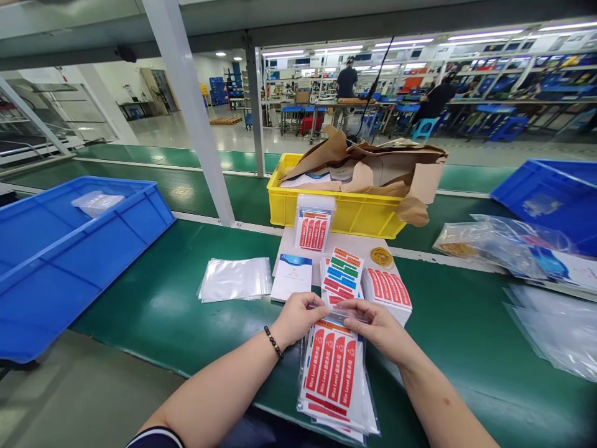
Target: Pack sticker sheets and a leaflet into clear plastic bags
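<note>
My left hand (301,317) pinches the top edge of a transparent plastic bag (332,373), which holds red label sheets. On the bag's other top corner, my right hand (380,323) has its thumb and fingers closed. More filled bags lie beneath this one at the table's near edge. Just beyond my fingers is a stack of multicoloured label sheets (344,274). A stack of red label sheets (387,289) sits to its right, and a pile of blue-and-white booklets (291,280) to its left. Flat plastic bags (236,278) lie farther left.
A yellow crate (326,211) with torn brown paper stands behind, a bagged label pack (313,227) leaning on it. Rubber bands (381,257) lie nearby. Blue crates (88,242) flank the green table. More plastic bags (555,323) lie right. Other people work far behind.
</note>
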Demonstrator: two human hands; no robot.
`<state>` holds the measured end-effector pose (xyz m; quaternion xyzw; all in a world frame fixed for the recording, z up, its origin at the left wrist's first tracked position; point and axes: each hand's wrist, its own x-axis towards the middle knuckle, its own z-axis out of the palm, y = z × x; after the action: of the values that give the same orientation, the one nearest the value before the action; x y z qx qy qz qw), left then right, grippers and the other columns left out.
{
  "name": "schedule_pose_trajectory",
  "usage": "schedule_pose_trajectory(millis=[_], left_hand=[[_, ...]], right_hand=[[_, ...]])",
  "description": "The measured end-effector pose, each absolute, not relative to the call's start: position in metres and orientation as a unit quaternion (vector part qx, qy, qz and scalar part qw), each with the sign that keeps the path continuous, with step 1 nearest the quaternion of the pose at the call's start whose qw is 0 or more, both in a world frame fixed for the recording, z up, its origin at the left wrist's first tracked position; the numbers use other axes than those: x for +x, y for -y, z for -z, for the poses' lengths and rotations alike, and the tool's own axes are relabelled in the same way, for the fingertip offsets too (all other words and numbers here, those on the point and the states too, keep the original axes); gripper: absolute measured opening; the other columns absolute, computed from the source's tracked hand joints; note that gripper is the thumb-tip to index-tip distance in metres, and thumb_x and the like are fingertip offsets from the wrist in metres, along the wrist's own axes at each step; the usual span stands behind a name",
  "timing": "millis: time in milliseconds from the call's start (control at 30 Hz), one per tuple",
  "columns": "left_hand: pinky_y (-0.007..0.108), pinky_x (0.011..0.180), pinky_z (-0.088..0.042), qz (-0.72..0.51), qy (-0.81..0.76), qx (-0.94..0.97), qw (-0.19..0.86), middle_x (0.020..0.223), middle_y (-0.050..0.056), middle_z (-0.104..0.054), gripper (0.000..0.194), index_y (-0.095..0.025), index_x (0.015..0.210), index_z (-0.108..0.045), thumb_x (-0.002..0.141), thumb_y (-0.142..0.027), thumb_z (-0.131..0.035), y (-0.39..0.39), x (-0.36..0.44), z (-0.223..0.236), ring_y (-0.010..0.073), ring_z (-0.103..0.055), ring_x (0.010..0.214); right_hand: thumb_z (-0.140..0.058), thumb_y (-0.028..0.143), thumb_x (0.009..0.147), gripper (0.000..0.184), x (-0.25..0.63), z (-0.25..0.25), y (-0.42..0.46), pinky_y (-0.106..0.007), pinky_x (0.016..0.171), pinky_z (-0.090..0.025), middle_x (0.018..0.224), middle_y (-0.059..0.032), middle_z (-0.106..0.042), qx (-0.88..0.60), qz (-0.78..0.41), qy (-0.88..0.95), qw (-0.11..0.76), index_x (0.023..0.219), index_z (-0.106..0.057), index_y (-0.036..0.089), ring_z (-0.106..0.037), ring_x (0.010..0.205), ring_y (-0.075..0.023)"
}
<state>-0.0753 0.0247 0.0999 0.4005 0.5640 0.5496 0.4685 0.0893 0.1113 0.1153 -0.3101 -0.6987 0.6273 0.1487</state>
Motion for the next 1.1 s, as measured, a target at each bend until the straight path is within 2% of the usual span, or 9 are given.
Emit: schedule_pose_trajectory(millis=[167,367,533,600,733,833,933,1000,1100], left_hand=[[0.021,0.06,-0.039,-0.542,-0.579,0.416,0.445,0.063,0.0,-0.057,0.013,-0.012,0.066,-0.059,0.065,-0.025,-0.059,-0.024,-0.074,-0.101,0.0088,-0.048,0.059],[0.021,0.06,-0.04,-0.526,-0.567,0.424,0.47,0.064,0.001,-0.059,0.013,-0.011,0.067,-0.06,0.065,-0.024,-0.059,-0.024,-0.071,-0.099,0.0095,-0.05,0.06],[0.022,0.059,-0.041,-0.492,-0.589,0.475,0.43,0.063,0.001,-0.059,0.013,-0.012,0.065,-0.06,0.067,-0.024,-0.057,-0.023,-0.07,-0.099,0.0103,-0.051,0.06],[0.023,0.064,-0.041,-0.482,-0.602,0.518,0.37,0.067,0.001,-0.06,0.013,-0.014,0.068,-0.062,0.069,-0.026,-0.057,-0.022,-0.073,-0.102,0.0116,-0.053,0.065],[0.024,0.07,-0.041,-0.52,-0.618,0.531,0.254,0.085,0.005,-0.06,0.023,-0.016,0.087,-0.062,0.073,-0.034,-0.054,-0.022,-0.081,-0.111,0.0148,-0.053,0.082],[0.024,0.071,-0.041,-0.569,-0.623,0.479,0.242,0.088,0.005,-0.059,0.024,-0.017,0.088,-0.06,0.08,-0.033,-0.045,-0.023,-0.087,-0.113,0.0141,-0.053,0.083],[0.025,0.075,-0.041,-0.593,-0.621,0.452,0.24,0.087,0.005,-0.059,0.022,-0.016,0.086,-0.059,0.081,-0.031,-0.043,-0.026,-0.089,-0.11,0.0139,-0.053,0.084],[0.025,0.076,-0.041,-0.602,-0.618,0.447,0.237,0.087,0.005,-0.058,0.022,-0.016,0.086,-0.059,0.081,-0.03,-0.043,-0.027,-0.089,-0.109,0.0136,-0.053,0.084],[0.025,0.076,-0.041,-0.616,-0.61,0.439,0.235,0.087,0.005,-0.058,0.023,-0.016,0.087,-0.058,0.082,-0.03,-0.041,-0.028,-0.091,-0.107,0.0133,-0.053,0.084]], right_hand=[[-0.057,0.034,0.073,0.02,0.085,-0.117,-0.109,-0.024,0.057,-0.041,0.066,0.0,-0.056,-0.296,-0.605,0.719,0.172,0.066,-0.056,0.015,-0.051,0.061,-0.0119],[-0.054,0.032,0.075,0.018,0.078,-0.118,-0.102,-0.024,0.058,-0.039,0.065,0.001,-0.054,-0.279,-0.54,0.77,0.191,0.065,-0.054,0.017,-0.049,0.061,-0.0121],[-0.049,0.031,0.079,0.019,0.075,-0.116,-0.096,-0.025,0.059,-0.04,0.065,0.0005,-0.055,-0.263,-0.456,0.828,0.192,0.065,-0.054,0.018,-0.051,0.062,-0.0134],[-0.046,0.029,0.081,0.019,0.075,-0.114,-0.097,-0.026,0.061,-0.041,0.068,-0.0008,-0.056,-0.251,-0.414,0.852,0.2,0.068,-0.055,0.019,-0.052,0.065,-0.0144],[-0.043,0.027,0.082,0.017,0.077,-0.107,-0.105,-0.031,0.068,-0.042,0.077,-0.0049,-0.055,-0.232,-0.268,0.905,0.234,0.08,-0.059,0.02,-0.052,0.075,-0.018],[-0.045,0.027,0.08,0.02,0.077,-0.105,-0.106,-0.036,0.069,-0.043,0.082,-0.0086,-0.055,-0.239,-0.14,0.925,0.26,0.091,-0.06,0.018,-0.052,0.079,-0.0217],[-0.043,0.026,0.082,0.025,0.075,-0.105,-0.096,-0.04,0.074,-0.042,0.092,-0.0115,-0.056,-0.224,-0.079,0.933,0.271,0.098,-0.059,0.018,-0.051,0.087,-0.0239],[-0.043,0.031,0.082,0.031,0.073,-0.104,-0.081,-0.045,0.083,-0.038,0.108,-0.0131,-0.054,-0.19,-0.073,0.95,0.236,0.108,-0.055,0.019,-0.046,0.102,-0.0272],[-0.044,0.054,0.075,0.062,0.071,-0.098,-0.056,-0.055,0.094,-0.022,0.132,-0.0145,-0.037,-0.154,-0.087,0.977,0.12,0.126,-0.04,0.019,-0.027,0.121,-0.0351]])
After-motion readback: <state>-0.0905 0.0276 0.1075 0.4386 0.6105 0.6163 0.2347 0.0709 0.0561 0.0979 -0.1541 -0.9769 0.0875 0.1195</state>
